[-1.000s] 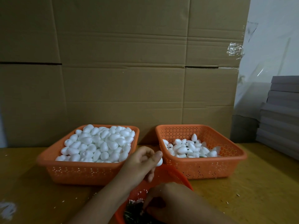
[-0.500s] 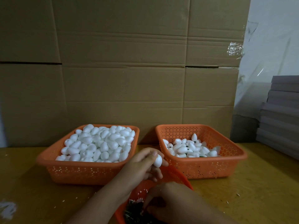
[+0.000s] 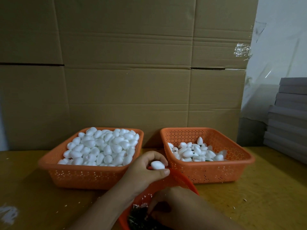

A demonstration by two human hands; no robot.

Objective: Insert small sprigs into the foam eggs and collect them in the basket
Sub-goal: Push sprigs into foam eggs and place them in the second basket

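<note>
My left hand (image 3: 146,173) holds one white foam egg (image 3: 157,165) between thumb and fingers, in the gap between the two orange baskets. The left basket (image 3: 83,175) is heaped with plain foam eggs (image 3: 103,146). The right basket (image 3: 216,171) holds fewer eggs (image 3: 191,152), some with green sprigs showing. My right hand (image 3: 176,208) reaches with curled fingers into a round orange bowl (image 3: 184,181) of dark green sprigs (image 3: 137,219) at the bottom edge; what its fingertips hold is hidden.
A wall of cardboard boxes (image 3: 126,72) stands right behind the baskets. Grey flat boxes (image 3: 289,117) are stacked at the right. The yellow wooden table (image 3: 265,196) carries white foam crumbs, with a white smear (image 3: 8,213) at the left.
My left hand has turned the egg from its fingertips into a thumb-and-finger hold, facing me. My right hand stays in the sprig bowl.
</note>
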